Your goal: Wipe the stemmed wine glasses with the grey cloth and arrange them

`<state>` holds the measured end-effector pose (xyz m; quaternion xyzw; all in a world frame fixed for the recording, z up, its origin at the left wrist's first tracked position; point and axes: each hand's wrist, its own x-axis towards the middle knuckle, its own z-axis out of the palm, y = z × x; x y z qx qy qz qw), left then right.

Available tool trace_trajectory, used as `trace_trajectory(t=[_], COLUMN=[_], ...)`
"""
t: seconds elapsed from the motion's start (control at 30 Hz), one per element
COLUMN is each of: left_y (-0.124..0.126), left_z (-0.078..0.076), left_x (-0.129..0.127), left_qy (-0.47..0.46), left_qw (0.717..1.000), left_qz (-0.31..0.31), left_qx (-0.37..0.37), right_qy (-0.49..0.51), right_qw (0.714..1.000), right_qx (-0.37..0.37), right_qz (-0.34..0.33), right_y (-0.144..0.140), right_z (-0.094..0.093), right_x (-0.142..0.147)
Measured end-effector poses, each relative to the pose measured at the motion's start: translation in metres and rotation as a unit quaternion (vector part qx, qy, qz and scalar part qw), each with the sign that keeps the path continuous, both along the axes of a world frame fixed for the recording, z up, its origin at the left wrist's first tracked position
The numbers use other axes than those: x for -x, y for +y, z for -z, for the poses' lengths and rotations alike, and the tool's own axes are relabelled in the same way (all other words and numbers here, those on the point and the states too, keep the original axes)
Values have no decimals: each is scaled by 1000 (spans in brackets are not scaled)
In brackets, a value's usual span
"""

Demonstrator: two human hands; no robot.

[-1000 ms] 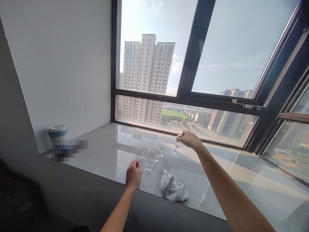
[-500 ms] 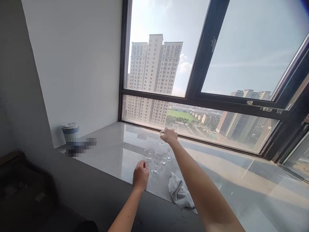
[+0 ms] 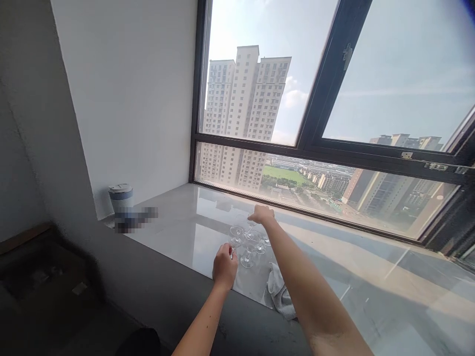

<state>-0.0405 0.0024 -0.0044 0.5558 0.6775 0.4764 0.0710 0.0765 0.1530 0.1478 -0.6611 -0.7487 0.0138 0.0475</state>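
My right hand [image 3: 261, 215] is over the back of the cluster of glasses [image 3: 248, 241] now, fingers pinched down on the rim of a glass [image 3: 251, 223]. A second ago that same glass stood well apart to the right, alone on the sill [image 3: 371, 282]; I've carried it across, and it sits in with the rest, at the far edge of the group. Whether its foot is touching the stone yet, I can't tell: my hand and the other bowls hide it.

My left hand [image 3: 224, 265] hasn't moved off its job. It's curled closed at the stem of the near-left glass [image 3: 236, 238], holding it steady at the front of the group, same as a second ago.

So all the glasses are bunched together in one spot near the sill's front edge, none off by itself anymore. The cloth [image 3: 279, 295] lies crumpled just to the right of them, partly under my right forearm, untouched. Over by the wall the little bin [image 3: 120, 197] stays put.
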Motion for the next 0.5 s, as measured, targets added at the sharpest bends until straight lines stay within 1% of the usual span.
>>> trace_trajectory(t=[0.1, 0.23, 0.3, 0.33, 0.4, 0.43, 0.47, 0.5], left_y=[-1, -2, -2, -2, -2, -2, -2, -2], left_z=[-2, -3, -4, -4, -5, -5, -5, -6], left_x=[0, 1, 1, 1, 1, 1, 1, 1], left_qy=[-5, -7, -5, -4, 0, 1, 2, 3], left_qw=[1000, 1000, 1000, 1000, 1000, 1000, 1000, 1000], left_qz=[5, 11, 11, 11, 11, 12, 12, 11], left_qx=[-1, 6, 6, 5, 3, 4, 6, 7], right_qy=[11, 41, 87, 122, 201, 226, 241, 244], right_qw=[1000, 998, 989, 979, 947, 936, 932, 935], right_qx=[-13, -51, -115, -159, -248, -267, -271, -257], right_qz=[-3, -11, -26, -35, -44, -38, -25, -12], right_y=[-4, -16, -30, -39, -65, -81, -98, -116], right_z=[-1, -11, -13, -12, 0, 11, 24, 39], right_x=[-3, -15, -26, -32, -47, -54, -61, -68])
